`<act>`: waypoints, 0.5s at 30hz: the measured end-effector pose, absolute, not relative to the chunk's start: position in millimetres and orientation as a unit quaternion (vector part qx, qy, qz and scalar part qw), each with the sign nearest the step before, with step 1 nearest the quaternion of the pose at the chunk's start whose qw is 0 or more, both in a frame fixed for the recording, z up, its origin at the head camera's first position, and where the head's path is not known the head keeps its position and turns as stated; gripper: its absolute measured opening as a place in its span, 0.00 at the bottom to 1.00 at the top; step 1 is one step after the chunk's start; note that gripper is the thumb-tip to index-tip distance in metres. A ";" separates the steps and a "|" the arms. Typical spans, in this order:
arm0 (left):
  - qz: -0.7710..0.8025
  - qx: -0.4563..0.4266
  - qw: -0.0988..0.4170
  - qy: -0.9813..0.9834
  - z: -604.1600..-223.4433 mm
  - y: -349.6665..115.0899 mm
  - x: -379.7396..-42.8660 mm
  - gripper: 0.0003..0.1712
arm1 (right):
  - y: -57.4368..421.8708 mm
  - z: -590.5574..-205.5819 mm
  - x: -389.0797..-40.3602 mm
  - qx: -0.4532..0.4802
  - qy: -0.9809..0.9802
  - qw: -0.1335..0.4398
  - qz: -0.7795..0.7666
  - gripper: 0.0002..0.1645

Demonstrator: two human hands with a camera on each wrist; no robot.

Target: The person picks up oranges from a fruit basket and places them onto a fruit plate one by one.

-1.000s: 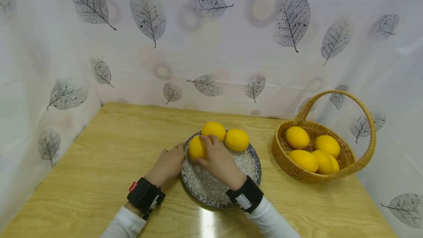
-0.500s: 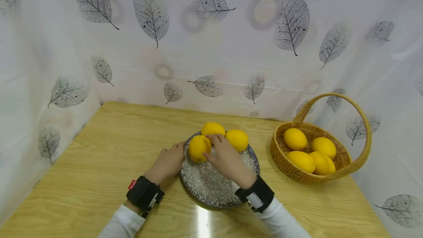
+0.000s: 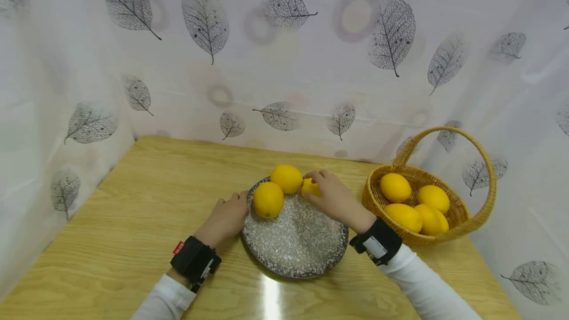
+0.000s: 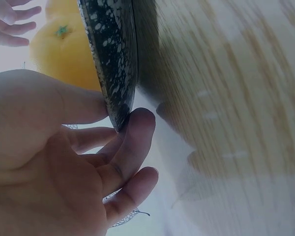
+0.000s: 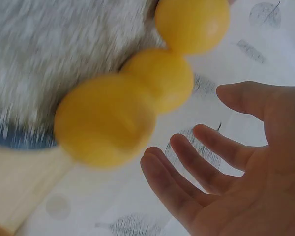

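Observation:
Three yellow-orange citrus fruits sit along the far left part of a speckled grey plate: one in front, one behind it and a right-hand one. My left hand pinches the plate's left rim, thumb above and fingers below, as the left wrist view shows; the nearest fruit there has a green stem end. Over the right-hand fruit, partly hiding it, is my right hand. The right wrist view shows its fingers spread, apart from the nearest fruit.
A wicker basket with a tall handle stands on the wooden table right of the plate, close to my right wrist. Several similar fruits lie in it. A leaf-patterned curtain hangs behind the table and at both sides.
My right hand has let go of the front fruit and moved right to the right-hand one. The front fruit stays on the plate. My left hand keeps its hold on the rim.

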State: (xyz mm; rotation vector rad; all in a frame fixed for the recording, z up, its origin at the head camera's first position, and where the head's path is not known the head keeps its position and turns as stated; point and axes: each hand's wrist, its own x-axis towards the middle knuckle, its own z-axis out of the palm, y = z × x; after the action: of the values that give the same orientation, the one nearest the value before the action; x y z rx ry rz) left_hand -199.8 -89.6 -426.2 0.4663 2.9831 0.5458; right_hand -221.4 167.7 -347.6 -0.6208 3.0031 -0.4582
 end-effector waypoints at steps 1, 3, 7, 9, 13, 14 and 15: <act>0.177 0.152 0.037 0.972 -427.0 -89.4 -199.9 0.25 | 174.3 -343.8 -225.0 -0.192 0.970 0.026 -0.148 0.28; 0.174 0.150 0.037 0.972 -428.6 -89.3 -200.0 0.25 | 189.4 -336.3 -232.7 -0.172 0.972 0.042 -0.152 0.27; 0.173 0.147 0.038 0.973 -430.4 -89.1 -200.5 0.25 | 221.6 -326.1 -249.9 -0.144 0.979 0.046 -0.139 0.26; 0.175 0.145 0.040 0.973 -430.7 -88.9 -200.8 0.25 | 238.3 -323.0 -257.8 -0.136 0.982 0.042 -0.124 0.26; 0.175 0.143 0.043 0.973 -430.0 -88.2 -200.6 0.25 | 269.0 -318.4 -270.8 -0.108 0.987 0.052 -0.103 0.26; 0.173 0.143 0.043 0.974 -429.7 -87.9 -200.4 0.25 | 275.5 -317.5 -273.5 -0.100 0.988 0.056 -0.100 0.27; 0.170 0.143 0.044 0.974 -429.5 -87.7 -200.2 0.25 | 281.6 -316.9 -275.9 -0.096 0.989 0.058 -0.096 0.27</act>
State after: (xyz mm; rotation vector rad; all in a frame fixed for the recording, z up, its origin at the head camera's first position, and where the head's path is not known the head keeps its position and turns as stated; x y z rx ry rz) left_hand -200.2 -87.7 -429.5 0.4381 2.9777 0.5205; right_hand -275.9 281.6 -316.9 -0.2915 2.9976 -0.2903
